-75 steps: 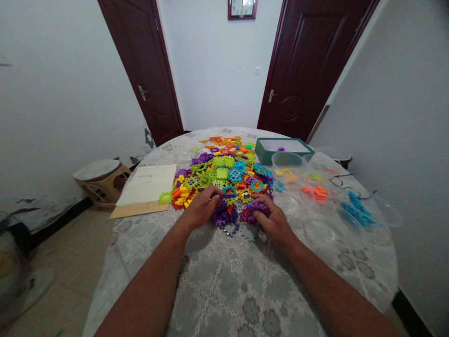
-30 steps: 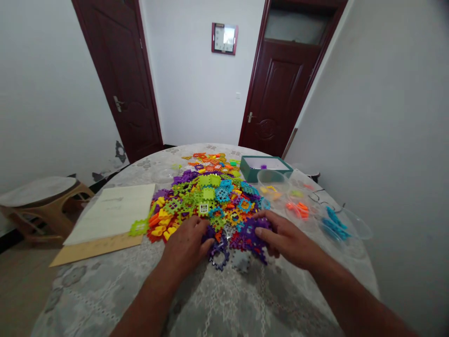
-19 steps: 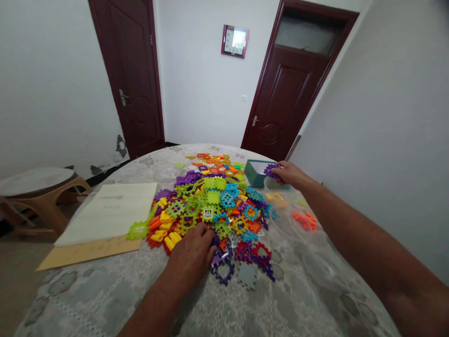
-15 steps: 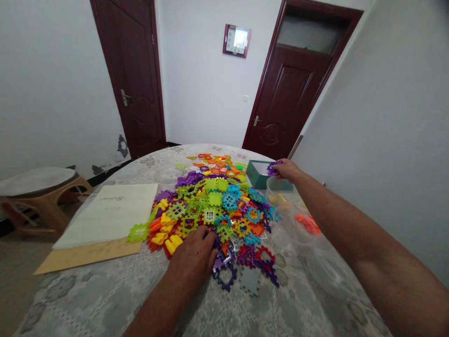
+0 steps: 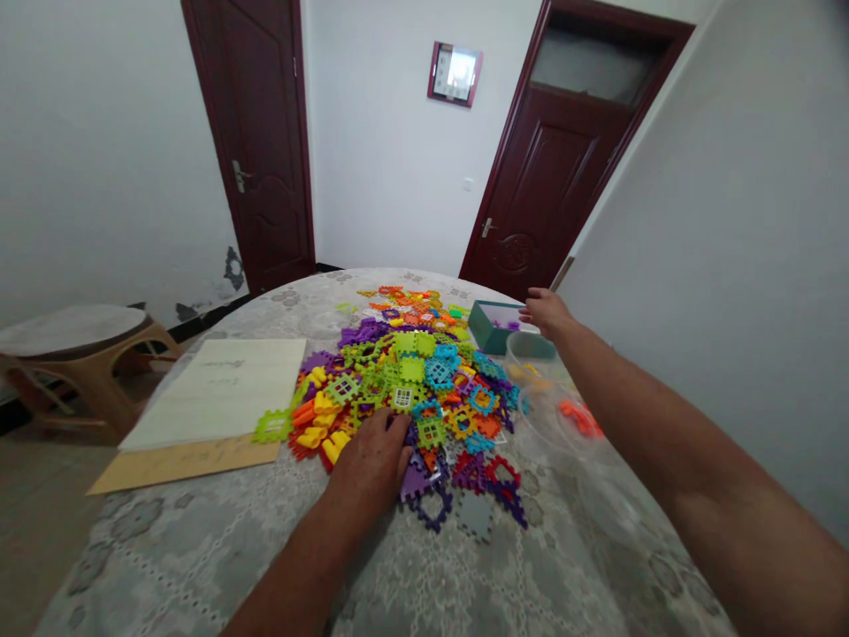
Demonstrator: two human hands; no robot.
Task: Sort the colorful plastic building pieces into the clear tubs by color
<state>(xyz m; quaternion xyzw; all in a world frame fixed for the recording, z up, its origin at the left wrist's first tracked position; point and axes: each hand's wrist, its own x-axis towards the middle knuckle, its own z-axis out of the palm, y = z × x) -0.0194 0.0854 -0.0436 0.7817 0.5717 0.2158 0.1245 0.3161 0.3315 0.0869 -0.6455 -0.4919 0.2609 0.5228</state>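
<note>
A mound of colourful plastic building pieces [image 5: 381, 382], many of them toothed squares, covers the middle of the table. My left hand [image 5: 375, 456] rests on its near edge, thumb apart and fingers bent over the pieces; the fingertips are partly hidden. Close by lie a dark purple toothed frame [image 5: 432, 508] and a grey toothed square [image 5: 476, 516]. My right hand [image 5: 547, 312] reaches over the right side of a green box [image 5: 487, 334], fingers apart and nothing in them. Purple pieces [image 5: 510, 326] lie inside the box.
Clear plastic tubs [image 5: 531, 348] with yellow and orange pieces stand below my right forearm. On the left, a pale paper sheet [image 5: 218, 380] lies over a brown card [image 5: 186, 467]. A stool [image 5: 80, 332] stands beyond the patterned tablecloth [image 5: 411, 584].
My right hand has let go of the purple piece at the box, and its fingers have opened and lifted slightly. My left hand stays on the mound. The view has shifted a little.
</note>
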